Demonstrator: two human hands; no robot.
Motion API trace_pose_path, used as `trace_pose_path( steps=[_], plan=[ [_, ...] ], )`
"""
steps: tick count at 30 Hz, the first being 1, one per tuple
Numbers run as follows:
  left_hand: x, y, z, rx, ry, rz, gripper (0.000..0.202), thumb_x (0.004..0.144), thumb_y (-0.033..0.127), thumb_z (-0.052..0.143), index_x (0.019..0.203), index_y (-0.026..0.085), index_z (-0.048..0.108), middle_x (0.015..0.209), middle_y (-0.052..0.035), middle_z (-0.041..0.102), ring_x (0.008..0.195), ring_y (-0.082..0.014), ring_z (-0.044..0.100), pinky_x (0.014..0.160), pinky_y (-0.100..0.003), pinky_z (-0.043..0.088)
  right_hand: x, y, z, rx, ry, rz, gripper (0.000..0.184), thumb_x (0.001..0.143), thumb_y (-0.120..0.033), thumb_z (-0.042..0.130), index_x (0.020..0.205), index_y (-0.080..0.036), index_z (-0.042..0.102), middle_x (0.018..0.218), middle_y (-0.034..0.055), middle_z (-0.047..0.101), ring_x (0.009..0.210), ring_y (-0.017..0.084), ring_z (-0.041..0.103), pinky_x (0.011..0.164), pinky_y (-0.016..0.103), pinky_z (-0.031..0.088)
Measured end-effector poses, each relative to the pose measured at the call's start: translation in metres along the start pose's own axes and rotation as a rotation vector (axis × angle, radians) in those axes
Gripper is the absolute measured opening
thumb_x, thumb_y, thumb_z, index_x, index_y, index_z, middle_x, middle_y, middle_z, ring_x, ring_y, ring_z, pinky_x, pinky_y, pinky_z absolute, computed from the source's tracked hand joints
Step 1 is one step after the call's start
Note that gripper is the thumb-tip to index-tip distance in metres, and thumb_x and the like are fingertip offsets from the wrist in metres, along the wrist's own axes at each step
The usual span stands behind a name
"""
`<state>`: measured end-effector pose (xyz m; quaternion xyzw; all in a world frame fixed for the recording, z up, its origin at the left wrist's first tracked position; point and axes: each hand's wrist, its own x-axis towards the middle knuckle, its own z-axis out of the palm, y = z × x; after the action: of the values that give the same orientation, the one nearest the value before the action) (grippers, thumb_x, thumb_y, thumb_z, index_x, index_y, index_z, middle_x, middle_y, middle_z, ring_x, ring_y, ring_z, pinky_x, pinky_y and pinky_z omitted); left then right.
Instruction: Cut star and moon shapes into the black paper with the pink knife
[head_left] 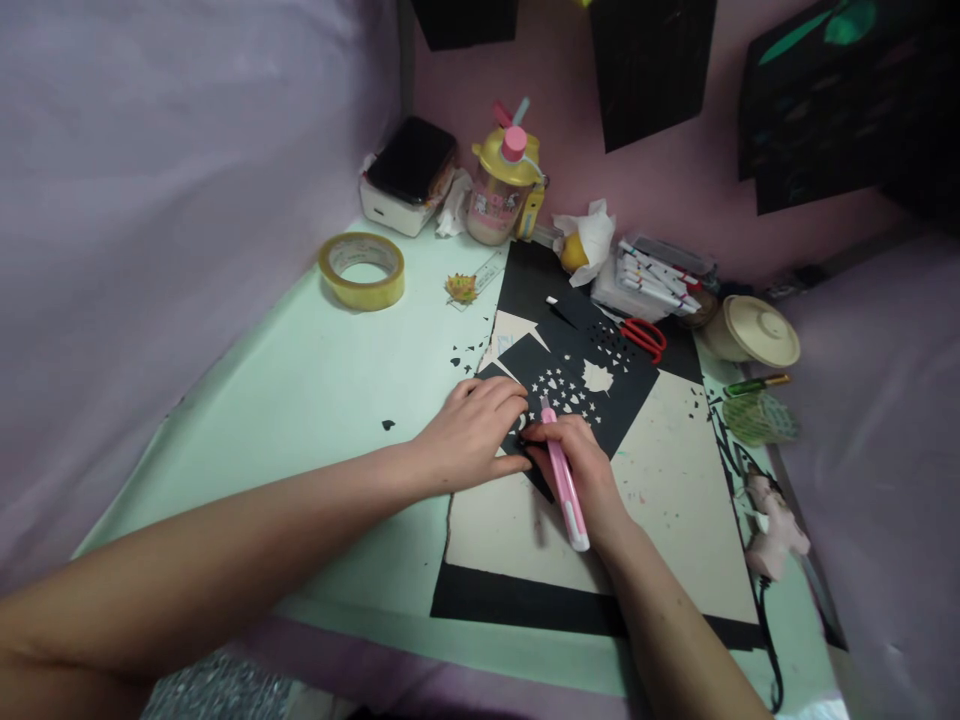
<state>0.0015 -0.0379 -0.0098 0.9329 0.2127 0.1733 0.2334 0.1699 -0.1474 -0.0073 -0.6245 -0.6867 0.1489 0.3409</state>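
A black paper sheet with several small cut-out shapes lies on a beige board on the pale green table. My right hand is closed around a pink craft knife, its tip at the sheet's near corner. My left hand lies on the black sheet's left corner with fingers bent, pressing it down right beside the knife tip.
A roll of yellow tape lies at the left. At the back stand a white box, a yellow-lidded bottle, markers, red scissors and a cream lidded bowl. Black paper scraps dot the table.
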Motion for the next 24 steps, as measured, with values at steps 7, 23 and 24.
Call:
trace_pose_path(
  steps=[7,23,24],
  plan=[
    [0.0,0.0,0.0,0.003,-0.004,-0.002,0.045,0.084,0.045,0.068,0.116,0.019,0.052,0.135,-0.0092,0.054,0.132,-0.0266,0.043,0.106,-0.043,0.029,0.001,-0.001,0.003,-0.049,0.015,0.027,0.008,0.095,-0.021,0.053,0.094,-0.025,0.06,0.088,0.0028,0.064,0.084,0.02,0.059,0.077,0.034,0.048],
    [0.0,-0.003,-0.003,0.024,-0.055,0.023,0.057,0.082,0.05,0.072,0.124,0.018,0.048,0.138,-0.0102,0.052,0.133,-0.0278,0.042,0.106,-0.042,0.028,-0.013,0.031,-0.066,-0.17,0.692,0.327,0.018,0.079,-0.029,0.07,0.092,-0.02,0.061,0.084,0.0028,0.067,0.077,0.02,0.064,0.084,0.038,0.05],
    [0.0,-0.003,-0.003,0.027,-0.057,0.026,0.058,0.083,0.05,0.072,0.124,0.018,0.048,0.138,-0.0105,0.052,0.133,-0.0279,0.042,0.106,-0.043,0.028,-0.017,0.04,-0.072,-0.209,0.717,0.352,0.019,0.078,-0.029,0.071,0.092,-0.02,0.061,0.084,0.003,0.066,0.079,0.021,0.065,0.087,0.04,0.049]
  ],
)
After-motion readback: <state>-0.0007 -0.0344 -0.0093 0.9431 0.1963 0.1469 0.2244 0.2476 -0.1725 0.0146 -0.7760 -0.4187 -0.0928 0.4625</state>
